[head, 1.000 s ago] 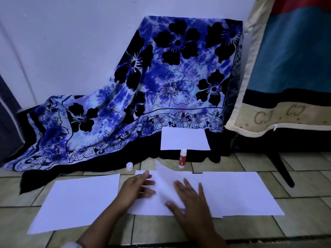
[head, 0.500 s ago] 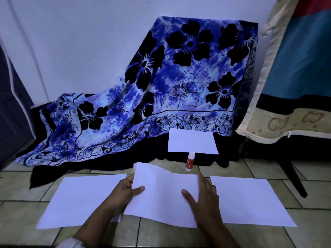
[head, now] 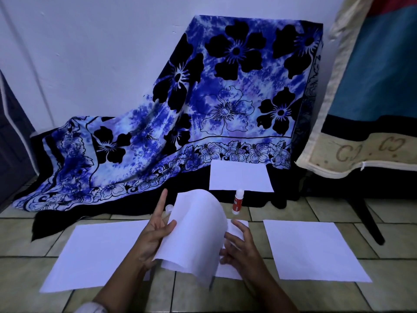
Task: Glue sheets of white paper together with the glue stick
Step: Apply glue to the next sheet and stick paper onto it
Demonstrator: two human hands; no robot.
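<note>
I hold a curled white sheet [head: 194, 231] lifted off the tiled floor between both hands. My left hand [head: 155, 236] grips its left edge with thumb and fingers, index finger pointing up. My right hand [head: 239, 247] touches its right edge from behind, fingers spread; whether it grips is unclear. A sheet [head: 234, 227] lies under the lifted one, mostly hidden. Flat sheets lie to the left [head: 97, 254] and right [head: 313, 249]. The red-and-white glue stick [head: 237, 201] stands uncapped behind them. Its white cap [head: 169, 208] sits by my left index finger.
A smaller white sheet [head: 240, 179] rests on the black hem of a blue flowered cloth [head: 203, 109] draped against the wall. A cushion or mattress edge [head: 365, 91] and a dark furniture leg [head: 367, 220] stand at the right. Tiled floor [head: 293, 297] lies in front.
The middle sheet has been lifted further off the floor and curled over towards the left. My left hand rose with its edge, and my right hand moved behind the sheet's right side.
</note>
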